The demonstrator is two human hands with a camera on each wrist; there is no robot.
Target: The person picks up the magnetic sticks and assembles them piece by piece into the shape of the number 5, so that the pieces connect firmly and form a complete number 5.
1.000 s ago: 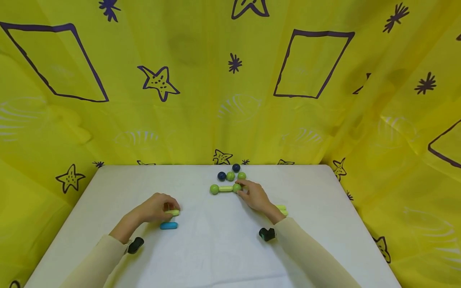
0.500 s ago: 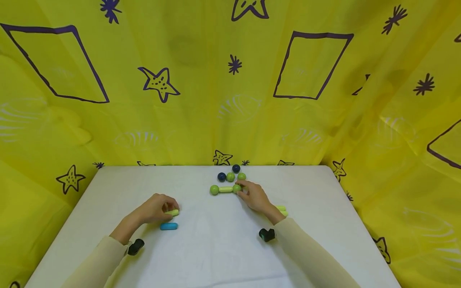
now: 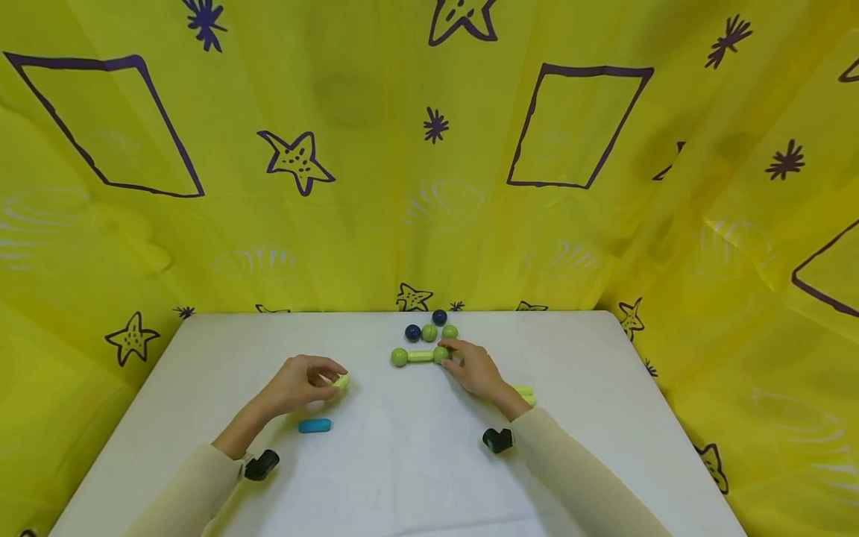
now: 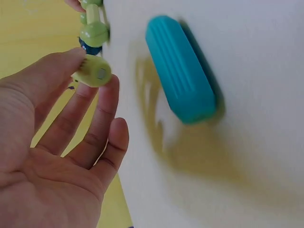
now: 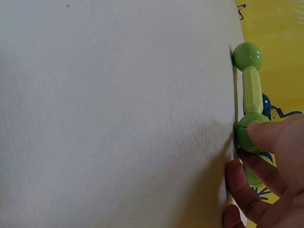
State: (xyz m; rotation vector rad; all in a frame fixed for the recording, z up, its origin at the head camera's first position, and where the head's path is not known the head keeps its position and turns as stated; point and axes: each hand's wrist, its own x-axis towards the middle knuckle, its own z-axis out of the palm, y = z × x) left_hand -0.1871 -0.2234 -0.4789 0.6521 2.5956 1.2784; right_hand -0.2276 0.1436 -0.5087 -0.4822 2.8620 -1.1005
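Note:
My left hand (image 3: pixel 298 384) pinches a yellow-green ridged rod (image 4: pixel 92 71) between thumb and fingertips, just above the table. A flat grey disc shows on the rod's near end. Below that hand lies a blue ridged rod (image 3: pixel 315 426), apart from it. With thumb and fingers, my right hand (image 3: pixel 475 371) grips the right green ball (image 5: pixel 248 135) of a dumbbell-like piece. That piece has a yellow-green rod (image 3: pixel 420 356) in its middle and another green ball (image 3: pixel 399 357) at its left end. It lies on the table.
Behind the dumbbell-like piece sit dark blue balls (image 3: pixel 412 333) and green balls (image 3: pixel 429 333). Yellow-green rods (image 3: pixel 526 391) lie partly hidden behind the right forearm. A yellow patterned curtain (image 3: pixel 362 224) borders the white table (image 3: pixel 403 455) at the back and sides.
My left hand has lifted the yellow-green rod from beside the blue rod and moved it slightly right and away from me. The right hand stays on the green ball.

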